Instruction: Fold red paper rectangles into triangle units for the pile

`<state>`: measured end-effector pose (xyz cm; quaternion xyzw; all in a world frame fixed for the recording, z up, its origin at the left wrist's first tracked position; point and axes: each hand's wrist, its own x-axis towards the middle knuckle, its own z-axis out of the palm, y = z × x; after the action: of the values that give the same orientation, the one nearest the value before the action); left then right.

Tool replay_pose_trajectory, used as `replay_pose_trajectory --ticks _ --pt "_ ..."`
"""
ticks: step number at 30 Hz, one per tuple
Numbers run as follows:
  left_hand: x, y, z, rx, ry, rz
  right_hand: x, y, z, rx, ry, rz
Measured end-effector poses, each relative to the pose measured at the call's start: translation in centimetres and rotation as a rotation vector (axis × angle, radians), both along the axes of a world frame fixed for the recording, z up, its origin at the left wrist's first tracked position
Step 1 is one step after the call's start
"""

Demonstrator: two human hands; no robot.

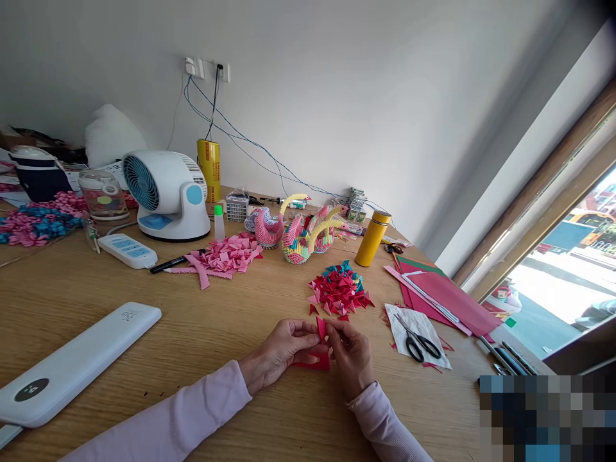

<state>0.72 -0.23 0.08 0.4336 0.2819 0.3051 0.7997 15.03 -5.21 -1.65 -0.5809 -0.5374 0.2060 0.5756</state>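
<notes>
I sit in a home craft room: my wooden desk (96, 301) carries a small fan (163, 192), with paper swans (308, 234) right of it, beside folded paper pieces (339, 289), scissors (419, 340) and coloured sheets (447, 295).

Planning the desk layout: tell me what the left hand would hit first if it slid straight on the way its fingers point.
The left hand points rightward, and its fingertips already touch the red paper piece; just beyond is the right hand, pinching the same piece.
</notes>
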Motion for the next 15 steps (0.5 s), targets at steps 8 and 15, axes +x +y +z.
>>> replay_pose_trajectory --ticks 8,15 --pt "0.13 -0.23 -0.04 0.224 0.034 0.0 -0.04 0.03 -0.05 -0.032 0.068 0.048" --pt "0.38 0.04 -0.41 0.247 0.058 0.046 0.08 0.19 -0.29 -0.042 0.056 0.055"
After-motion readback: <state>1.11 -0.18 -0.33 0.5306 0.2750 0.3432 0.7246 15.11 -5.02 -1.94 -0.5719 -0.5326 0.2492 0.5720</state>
